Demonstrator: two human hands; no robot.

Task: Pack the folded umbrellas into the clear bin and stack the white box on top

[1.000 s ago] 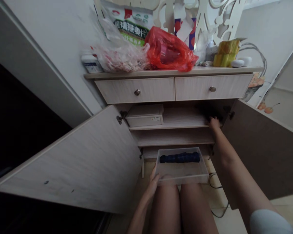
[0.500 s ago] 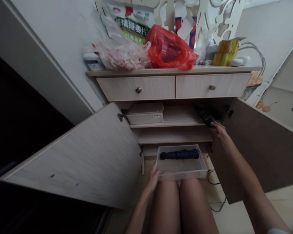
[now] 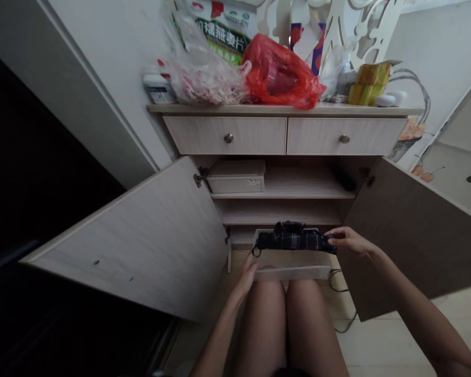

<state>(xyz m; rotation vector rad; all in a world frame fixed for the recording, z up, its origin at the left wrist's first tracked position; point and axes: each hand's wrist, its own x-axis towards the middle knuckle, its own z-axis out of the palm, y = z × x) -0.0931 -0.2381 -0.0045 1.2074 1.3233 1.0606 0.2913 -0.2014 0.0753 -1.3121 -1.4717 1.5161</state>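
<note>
Right hand (image 3: 351, 240): fingers (image 3: 332, 236) extended and close together, tips against the right end of a folded navy plaid fabric umbrella (image 3: 294, 240); cannot tell whether they clamp it. Left hand (image 3: 245, 280): fingers (image 3: 251, 267) curled on the left wall of a clear rectangular plastic tray (image 3: 292, 273), clamped on it. Umbrella lies crosswise along the tray's far rim, a thin dark wrist loop (image 3: 256, 251) at its left end. Tray sits just above the person's bare knees (image 3: 298, 293), directly in front of a pale wood-grain cabinet (image 3: 227, 137). Both cabinet doors stand open. On the cabinet's upper shelf: a white rectangular box (image 3: 235, 178) at left, a small black object (image 3: 343, 178) at right, too dark to identify. On the cabinet top: a red plastic bag (image 3: 280, 68) beside a clear plastic bag (image 3: 204, 76).
</note>
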